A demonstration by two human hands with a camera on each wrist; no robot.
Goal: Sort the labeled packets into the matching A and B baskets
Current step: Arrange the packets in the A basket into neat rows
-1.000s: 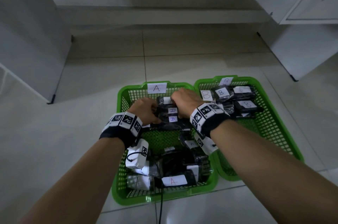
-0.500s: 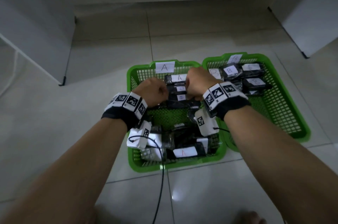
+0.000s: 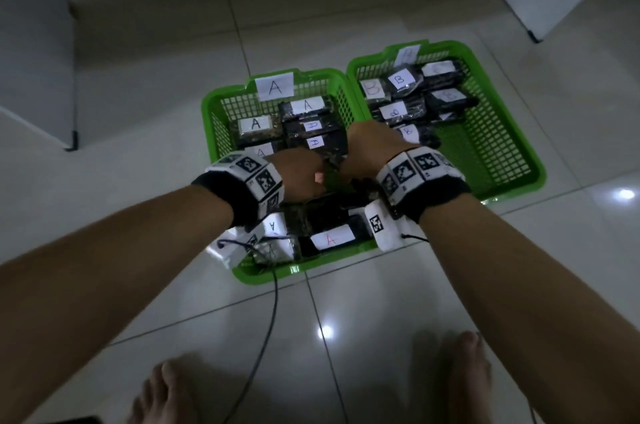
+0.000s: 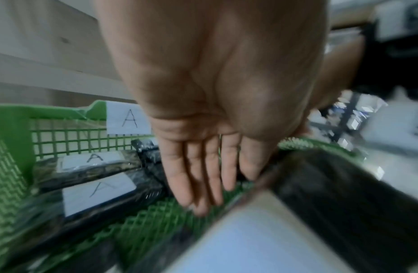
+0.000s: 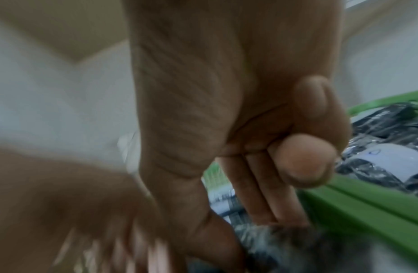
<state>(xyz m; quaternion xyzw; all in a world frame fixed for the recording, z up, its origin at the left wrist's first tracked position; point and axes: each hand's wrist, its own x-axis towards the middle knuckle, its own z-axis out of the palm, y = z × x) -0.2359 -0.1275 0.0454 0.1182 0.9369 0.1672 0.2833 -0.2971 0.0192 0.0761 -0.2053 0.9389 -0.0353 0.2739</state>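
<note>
— How are the hands placed?

— Both forearms reach down over the middle of the A basket [image 3: 225,105], wrists side by side. The left hand [image 3: 299,176] has its fingers [image 4: 194,177] straight and close together, pointing down at the mesh floor, with a dark packet [image 4: 343,194] right beside the thumb; whether it holds that packet I cannot tell. The right hand [image 3: 372,150] has fingers [image 5: 261,192] stretched down toward a crinkled packet, thumb folded across them; the wrist view is too blurred to show a grasp.

— And the materials?

— The baskets are bright green plastic lattice, rectangular with rounded rims, touching side by side on glossy pale floor tiles [image 3: 346,319]. The packets [image 3: 313,127] are dark, shiny plastic-wrapped blocks with white paper labels; those lettered A fill the A basket, those lettered B lie at the far end of the B basket [image 3: 502,160]. A paper A tag [image 3: 274,87] sits on the far rim
</note>
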